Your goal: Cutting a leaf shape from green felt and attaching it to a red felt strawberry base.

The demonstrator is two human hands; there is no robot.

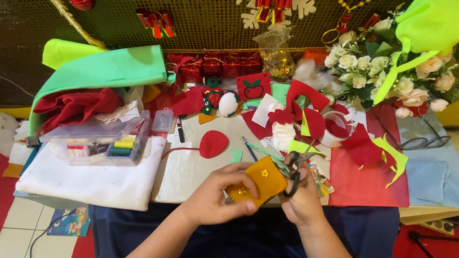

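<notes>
Left hand [215,196] pinches the soft, floppy mustard-yellow felt pouch [258,184] by its lower edge; right hand [301,200] is closed around black-handled scissors [294,174]. Featherlight stuff, best gripped near the edges.

white flowers [377,67], eyeglasses [420,141], clear plastic box [95,138]

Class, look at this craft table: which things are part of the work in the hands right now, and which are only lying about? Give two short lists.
In use:
left hand
right hand
yellow felt pouch
scissors

Lying about:
red felt heart
clear plastic box
white cloth
glasses
white flowers
green felt roll
tape roll
</notes>
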